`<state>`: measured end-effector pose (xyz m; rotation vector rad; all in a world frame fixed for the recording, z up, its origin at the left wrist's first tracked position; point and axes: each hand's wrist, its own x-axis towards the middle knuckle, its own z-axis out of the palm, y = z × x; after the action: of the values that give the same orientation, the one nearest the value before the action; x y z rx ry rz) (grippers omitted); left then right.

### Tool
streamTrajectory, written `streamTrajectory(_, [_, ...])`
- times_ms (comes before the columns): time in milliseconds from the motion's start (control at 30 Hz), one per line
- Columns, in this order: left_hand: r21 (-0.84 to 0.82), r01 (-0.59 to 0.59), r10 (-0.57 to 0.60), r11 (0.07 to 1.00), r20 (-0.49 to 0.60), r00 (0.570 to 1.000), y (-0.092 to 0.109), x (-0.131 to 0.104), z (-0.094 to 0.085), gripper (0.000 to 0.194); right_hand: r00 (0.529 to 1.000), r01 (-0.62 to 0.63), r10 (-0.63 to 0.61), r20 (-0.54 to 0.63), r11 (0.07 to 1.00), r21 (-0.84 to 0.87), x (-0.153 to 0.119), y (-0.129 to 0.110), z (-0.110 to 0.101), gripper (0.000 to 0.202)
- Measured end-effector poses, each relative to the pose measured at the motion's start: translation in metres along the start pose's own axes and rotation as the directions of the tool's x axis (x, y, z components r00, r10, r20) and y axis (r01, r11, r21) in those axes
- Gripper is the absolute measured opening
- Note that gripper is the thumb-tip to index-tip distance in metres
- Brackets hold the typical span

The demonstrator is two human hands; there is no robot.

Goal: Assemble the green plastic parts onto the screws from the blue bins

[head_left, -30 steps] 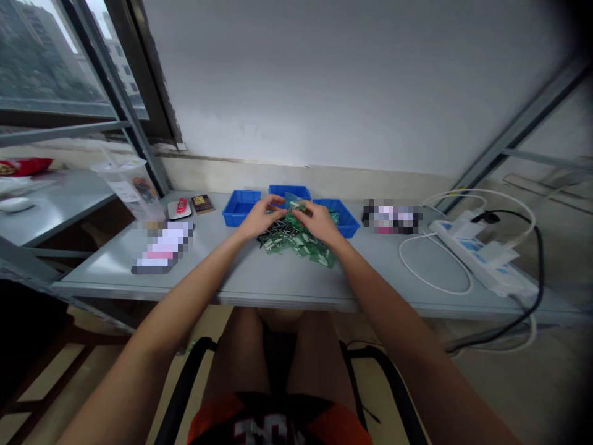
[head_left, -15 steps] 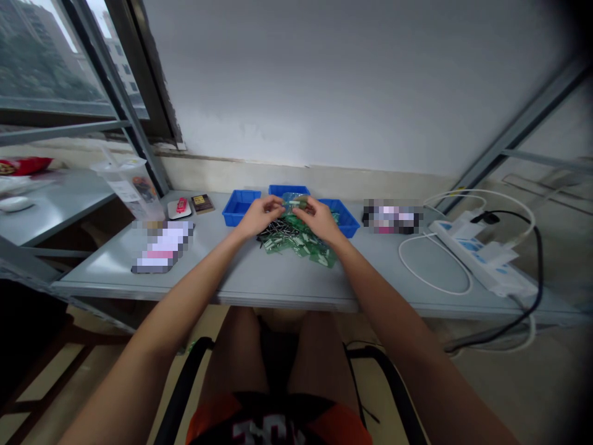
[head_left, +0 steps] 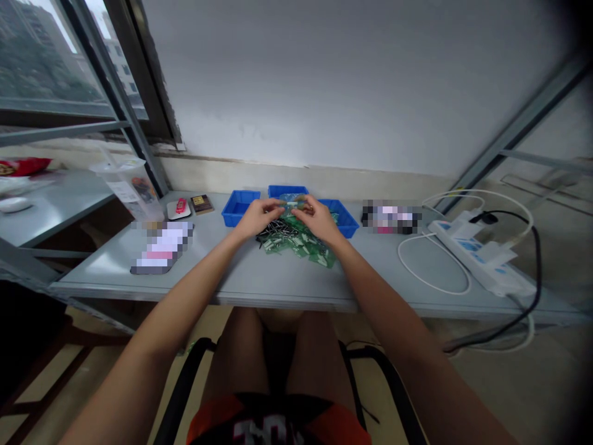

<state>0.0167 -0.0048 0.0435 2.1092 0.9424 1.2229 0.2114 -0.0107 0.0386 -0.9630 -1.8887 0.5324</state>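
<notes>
- While both hands meet beyond the far edge of the pile (head_left: 303, 242), the clear packet (head_left: 291, 203) hangs between them at twelve o'clock from it, a pale strip showing in its middle.
- At ten o'clock from the pile, the left hand (head_left: 262, 216) has a narrow grip, thumb and fingertips pinching the packet's left side.
- At two o'clock, the right hand (head_left: 319, 219) mirrors it, its grip equally narrow on the packet's right side.
- Lying on the grey table (head_left: 273, 281), the pile consists of green-tinted clear packets, with thin black pieces (head_left: 274, 231) bunched toward its nine o'clock side.
- Three blue trays stand around the far side: the left tray (head_left: 230, 217) at ten o'clock, the middle tray (head_left: 285, 189) at twelve, partly hidden behind the packet, and the right tray (head_left: 351, 225) at two, partly covered by the right hand and with green material in it.
- Well out at nine o'clock lies a pixelated flat object (head_left: 162, 248); between nine and ten stand a lidded cup (head_left: 127, 185) with a straw and, nearer the trays, a white dish (head_left: 173, 214) with a red item (head_left: 181, 205) on it, just beside a small dark box (head_left: 202, 204).
- Between two and three sits another pixelated object (head_left: 391, 218), its details unreadable.
- Farther out at three o'clock, a white power strip (head_left: 467, 254) carries plugs and cables.
</notes>
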Motion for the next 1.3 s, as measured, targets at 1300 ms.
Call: streamTrajectory(1300, [0.149, -0.096, 0.102, 0.984, -0.032, 0.994, 0.0060, -0.0031, 0.0024, 0.022, 0.999, -0.053, 0.053, -0.002, 0.998, -0.033, -0.0004, -0.0095, -0.0083, 0.037])
